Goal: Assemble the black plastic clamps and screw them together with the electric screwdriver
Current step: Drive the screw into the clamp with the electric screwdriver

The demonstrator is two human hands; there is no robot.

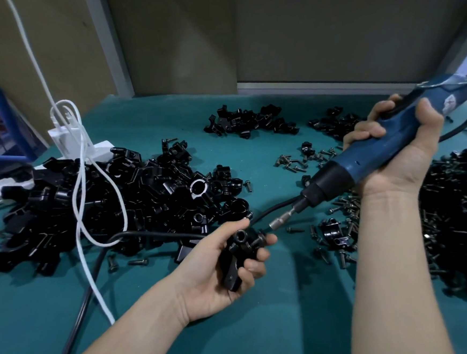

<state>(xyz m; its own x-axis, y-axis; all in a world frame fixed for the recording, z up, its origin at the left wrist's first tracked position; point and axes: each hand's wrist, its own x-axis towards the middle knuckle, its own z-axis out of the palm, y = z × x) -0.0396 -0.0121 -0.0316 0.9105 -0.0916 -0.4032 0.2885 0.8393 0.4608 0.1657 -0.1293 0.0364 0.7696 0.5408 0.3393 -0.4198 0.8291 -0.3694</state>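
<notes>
Head view: teal counter (292, 298) is carrying everything loose, with no bin or tray showing. A big heap of clamp parts (103, 204) is lying on the left and a screw pile (459, 215) on the right, likely sorted by reach. Right grip (400, 147) is wrapping the electric screwdriver (343, 168), angling it down-left. Left grip (220, 267) is clutching one black clamp (243, 246) just above the counter, turning its screw end toward the bit (281, 219). The bit is hovering just beside it, contact unclear.
</notes>
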